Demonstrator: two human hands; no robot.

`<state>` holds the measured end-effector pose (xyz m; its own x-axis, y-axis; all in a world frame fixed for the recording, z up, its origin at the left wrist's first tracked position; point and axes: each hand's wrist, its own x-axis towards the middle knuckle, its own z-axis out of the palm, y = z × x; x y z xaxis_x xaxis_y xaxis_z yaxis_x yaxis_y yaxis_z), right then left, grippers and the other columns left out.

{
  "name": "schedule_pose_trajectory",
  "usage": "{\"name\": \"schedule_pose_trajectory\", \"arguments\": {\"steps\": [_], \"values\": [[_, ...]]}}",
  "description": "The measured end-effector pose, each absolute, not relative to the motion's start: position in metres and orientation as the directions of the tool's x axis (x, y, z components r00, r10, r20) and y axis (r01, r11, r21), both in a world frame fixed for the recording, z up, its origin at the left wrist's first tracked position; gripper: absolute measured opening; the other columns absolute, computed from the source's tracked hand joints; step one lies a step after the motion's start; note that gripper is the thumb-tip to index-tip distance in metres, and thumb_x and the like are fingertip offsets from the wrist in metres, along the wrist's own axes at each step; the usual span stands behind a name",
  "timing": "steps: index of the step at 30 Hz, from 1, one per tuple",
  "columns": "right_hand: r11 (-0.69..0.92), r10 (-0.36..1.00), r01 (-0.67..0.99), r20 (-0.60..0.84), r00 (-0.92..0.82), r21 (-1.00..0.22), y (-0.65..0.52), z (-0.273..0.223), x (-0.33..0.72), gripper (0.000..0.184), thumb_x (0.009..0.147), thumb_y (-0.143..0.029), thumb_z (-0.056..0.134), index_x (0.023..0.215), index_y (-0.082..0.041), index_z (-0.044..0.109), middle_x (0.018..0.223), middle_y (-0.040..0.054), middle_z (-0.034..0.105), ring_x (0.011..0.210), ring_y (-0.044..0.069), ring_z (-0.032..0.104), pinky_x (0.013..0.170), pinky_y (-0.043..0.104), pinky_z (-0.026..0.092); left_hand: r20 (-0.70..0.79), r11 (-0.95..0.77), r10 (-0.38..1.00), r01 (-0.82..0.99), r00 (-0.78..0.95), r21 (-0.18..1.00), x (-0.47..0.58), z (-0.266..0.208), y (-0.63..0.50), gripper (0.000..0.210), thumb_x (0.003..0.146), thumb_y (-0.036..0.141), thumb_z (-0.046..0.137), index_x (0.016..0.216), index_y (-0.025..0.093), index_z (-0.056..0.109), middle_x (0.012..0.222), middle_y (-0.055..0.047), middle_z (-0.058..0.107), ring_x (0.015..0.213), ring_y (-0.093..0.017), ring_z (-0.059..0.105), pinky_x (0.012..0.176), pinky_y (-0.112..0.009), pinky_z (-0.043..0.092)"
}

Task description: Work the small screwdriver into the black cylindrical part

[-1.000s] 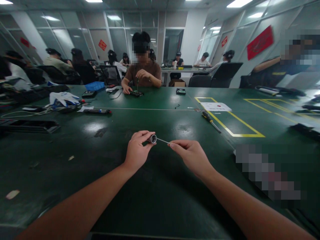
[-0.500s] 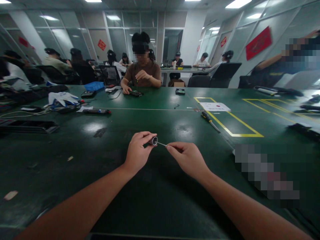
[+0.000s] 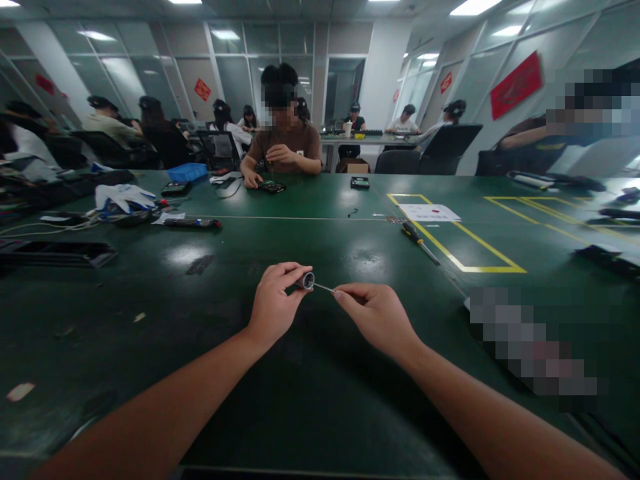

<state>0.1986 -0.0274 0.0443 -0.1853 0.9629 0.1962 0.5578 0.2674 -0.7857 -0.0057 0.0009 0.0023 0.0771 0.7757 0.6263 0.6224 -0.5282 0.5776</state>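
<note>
My left hand (image 3: 279, 298) is wrapped round a small dark cylinder (image 3: 305, 281), its round open end with a pale rim turned to the right. Most of the cylinder's body is hidden by the fingers. Between thumb and forefinger, my right hand (image 3: 374, 312) pinches a thin metal rod (image 3: 324, 288). The rod's far tip reaches the rim of the cylinder; whether it goes inside I cannot tell. Both hands are held over the dark green table (image 3: 320, 413).
A yellow-and-black screwdriver (image 3: 419, 242) lies beyond my right hand, near yellow tape outlines and a paper sheet (image 3: 431, 213). On the left are white gloves (image 3: 124, 198), a blue basket (image 3: 187, 173) and a black tray (image 3: 57, 254). A co-worker (image 3: 283, 143) sits opposite, handling a small device.
My hands and the cylinder stay almost in place, with only a slight shift of the whole view. At the far right, another person's arm has moved lower.
</note>
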Motion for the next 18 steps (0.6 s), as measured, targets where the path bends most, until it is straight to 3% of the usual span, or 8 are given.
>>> {"name": "schedule_pose_trajectory", "arguments": {"steps": [7,18], "values": [[0.291,0.957,0.563,0.224,-0.186,-0.774,-0.0274,0.0426,0.1976,0.025,0.094,-0.034,0.059,0.094,-0.024,0.083,0.08,0.0008,0.08,0.069,0.02,0.071,0.062,0.03,0.048,0.645,-0.547,0.759,0.622,0.087,0.56,-0.0059,0.0005,0.0013,0.036,0.083,0.013,0.076,0.115,0.029,0.074,0.113,-0.004,0.071,0.106,-0.023,0.063,0.094,-0.042,0.052],[0.254,0.967,0.551,0.191,-0.171,-0.794,-0.0275,0.0396,0.1961,0.026,0.093,-0.035,0.06,0.095,-0.023,0.083,0.072,0.0001,0.076,0.061,0.017,0.064,0.054,0.028,0.041,0.626,-0.524,0.777,0.624,0.071,0.58,-0.0054,-0.0001,0.0011,0.038,0.081,0.013,0.078,0.116,0.028,0.074,0.114,-0.003,0.071,0.107,-0.023,0.063,0.096,-0.042,0.052]]}}
